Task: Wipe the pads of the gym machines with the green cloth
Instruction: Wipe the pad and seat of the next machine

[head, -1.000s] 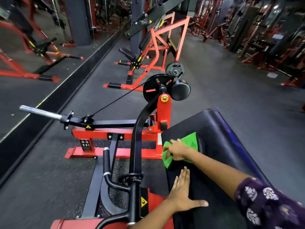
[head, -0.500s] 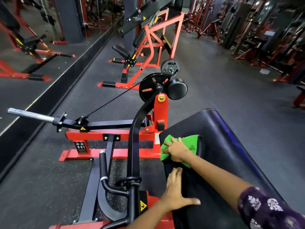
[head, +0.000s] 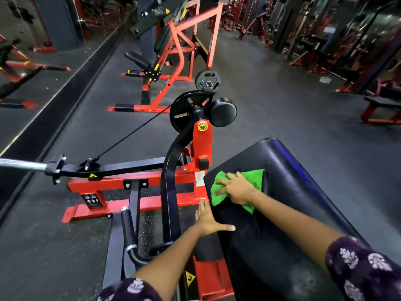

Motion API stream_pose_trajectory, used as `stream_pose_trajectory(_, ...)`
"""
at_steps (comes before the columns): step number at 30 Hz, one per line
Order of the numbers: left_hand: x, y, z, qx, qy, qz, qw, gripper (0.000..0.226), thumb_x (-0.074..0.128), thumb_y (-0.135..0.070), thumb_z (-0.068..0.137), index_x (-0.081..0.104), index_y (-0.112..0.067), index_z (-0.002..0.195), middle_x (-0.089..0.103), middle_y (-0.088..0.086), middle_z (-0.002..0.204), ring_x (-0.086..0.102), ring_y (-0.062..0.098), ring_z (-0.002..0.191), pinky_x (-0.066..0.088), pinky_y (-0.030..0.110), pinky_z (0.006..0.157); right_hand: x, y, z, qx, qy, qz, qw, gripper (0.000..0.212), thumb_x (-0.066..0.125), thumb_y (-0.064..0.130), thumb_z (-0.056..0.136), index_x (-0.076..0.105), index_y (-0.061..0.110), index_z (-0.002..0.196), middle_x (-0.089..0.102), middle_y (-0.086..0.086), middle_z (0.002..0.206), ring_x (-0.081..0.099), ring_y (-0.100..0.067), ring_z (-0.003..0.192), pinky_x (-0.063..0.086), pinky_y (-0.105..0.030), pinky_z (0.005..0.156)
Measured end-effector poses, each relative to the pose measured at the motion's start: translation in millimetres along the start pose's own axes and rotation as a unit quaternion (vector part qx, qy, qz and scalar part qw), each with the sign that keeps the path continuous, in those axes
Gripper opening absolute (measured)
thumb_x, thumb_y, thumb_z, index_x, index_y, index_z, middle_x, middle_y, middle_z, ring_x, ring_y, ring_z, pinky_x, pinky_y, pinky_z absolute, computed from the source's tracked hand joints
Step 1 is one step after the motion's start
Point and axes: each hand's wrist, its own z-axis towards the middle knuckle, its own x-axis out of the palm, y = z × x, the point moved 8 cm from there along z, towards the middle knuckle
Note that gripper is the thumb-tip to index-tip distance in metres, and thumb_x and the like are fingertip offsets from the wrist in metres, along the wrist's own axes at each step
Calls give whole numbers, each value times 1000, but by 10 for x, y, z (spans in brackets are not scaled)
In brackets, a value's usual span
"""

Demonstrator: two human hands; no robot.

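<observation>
A long black pad (head: 293,192) of a red-framed gym machine runs from the lower right toward the middle of the head view. The green cloth (head: 253,177) lies bunched on the pad's far left corner. My right hand (head: 238,190) presses down on the cloth with its fingers spread and fairly straight. Just nearer to me, my left hand (head: 208,220) rests flat on the pad's left edge, fingers straight and thumb stretched out to the right. Part of the cloth is hidden under my right hand.
Left of the pad stand the machine's red frame (head: 134,192), a curved black arm (head: 171,170), a weight plate (head: 186,109) and a round roller pad (head: 223,111). A chrome bar (head: 21,165) juts left. Another red machine (head: 180,51) stands behind, a bench (head: 382,105) at right.
My left hand has slid from the pad's top toward its left edge. My right hand and the cloth have stayed near the pad's far left corner, shifting only a little.
</observation>
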Motion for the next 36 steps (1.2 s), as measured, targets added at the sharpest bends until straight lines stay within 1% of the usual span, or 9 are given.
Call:
stream_pose_trajectory(4, -71, -33, 167, 22, 28, 57, 998, 144, 76, -66, 58, -21, -5, 146, -28, 8, 154, -25, 18, 141, -16, 39, 115, -151, -216, 124, 139, -35, 29, 989, 51, 46, 17, 92, 44, 35, 139, 24, 1, 154, 17, -33, 140, 19, -53, 109)
stream_pose_trajectory(10, -308, 152, 371, 32, 18, 86, 996, 139, 76, -63, 61, -18, -8, 147, -23, 7, 155, -20, 16, 143, -15, 40, 115, 32, 304, -17, -25, -2, -1, 1000, 51, 46, 16, 91, 45, 36, 138, 29, 3, 151, 22, -31, 138, 24, -48, 106)
stream_pose_trajectory(16, -496, 118, 654, 73, 23, 95, 993, 143, 80, -59, 58, -18, -8, 148, -21, 5, 156, -18, 15, 144, -16, 37, 113, -90, -84, 130, 153, -27, 46, 987, 47, 48, 24, 92, 46, 31, 138, 26, 0, 153, 19, -33, 139, 19, -54, 108)
stream_pose_trajectory(19, -602, 56, 798, 86, 26, 125, 988, 143, 83, -52, 58, -19, -4, 146, -21, 7, 156, -17, 17, 144, -13, 35, 113, 69, 380, 196, 92, -4, 51, 994, 50, 52, 40, 90, 45, 27, 139, 24, -3, 153, 19, -36, 139, 18, -57, 107)
stream_pose_trajectory(24, -661, -55, 963, 96, 105, 75, 987, 141, 91, -30, 50, -7, -9, 150, 2, 5, 158, 4, 25, 145, 9, 35, 117, -4, 44, 258, 69, -21, 27, 997, 48, 46, 26, 95, 40, 34, 141, 25, 2, 153, 21, -32, 138, 22, -52, 107)
stream_pose_trajectory(27, -762, -14, 1094, 46, 90, -47, 994, 111, 67, 10, 60, 7, -12, 151, 27, 5, 149, 36, 25, 128, 46, 28, 85, -68, -32, 372, 157, -35, 47, 986, 49, 43, 21, 96, 38, 28, 144, 19, -4, 156, 17, -35, 139, 21, -56, 106)
stream_pose_trajectory(30, -815, -4, 1195, 45, 92, -111, 989, 94, 43, 28, 63, 28, -12, 146, 51, 10, 126, 48, 24, 98, 41, 26, 51, 14, 271, 467, 152, -20, 53, 987, 46, 38, 21, 98, 35, 22, 145, 13, -7, 158, 13, -38, 140, 18, -59, 108)
stream_pose_trajectory(34, -844, -59, 1155, 53, 89, -88, 991, 87, 37, 25, 66, 37, -19, 141, 57, 6, 99, 57, 16, 69, 37, 22, 40, 67, 343, 489, 28, -30, -5, 999, 46, 45, 23, 95, 42, 30, 140, 24, -2, 153, 20, -34, 137, 23, -53, 107)
stream_pose_trajectory(36, -835, -77, 1077, 67, 92, -62, 992, 89, 41, 23, 68, 29, -21, 145, 57, 5, 111, 63, 5, 74, 40, 19, 40, -23, 32, 495, 84, -39, 7, 996, 48, 45, 21, 95, 40, 29, 142, 23, -3, 154, 20, -35, 138, 23, -52, 107)
